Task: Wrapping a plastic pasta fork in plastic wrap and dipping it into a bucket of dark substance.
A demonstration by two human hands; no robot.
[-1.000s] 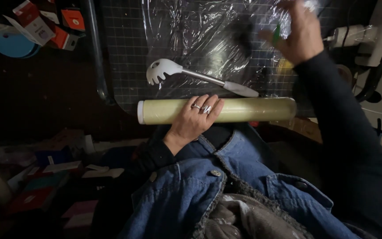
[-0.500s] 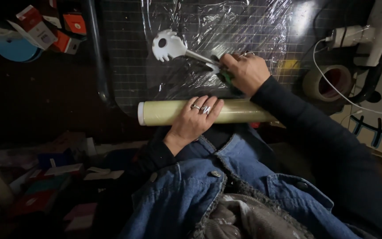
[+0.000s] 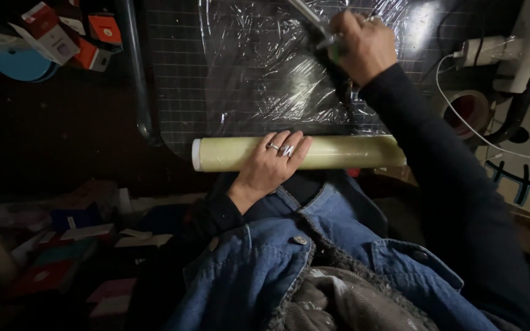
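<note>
Nearest, the left hand (image 3: 271, 162) lies flat with fingers spread on the pale yellow roll of film (image 3: 338, 152) at the worktop's (image 3: 173, 92) near edge. Beyond it, clear film (image 3: 265, 67) lies stretched out. Farther, the right hand (image 3: 366, 43) is clenched around a utensil handle (image 3: 308, 13).

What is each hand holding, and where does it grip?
The right hand grips a utensil by its handle end. The left hand rests flat on the middle of the film roll, pressing rather than gripping.
</note>
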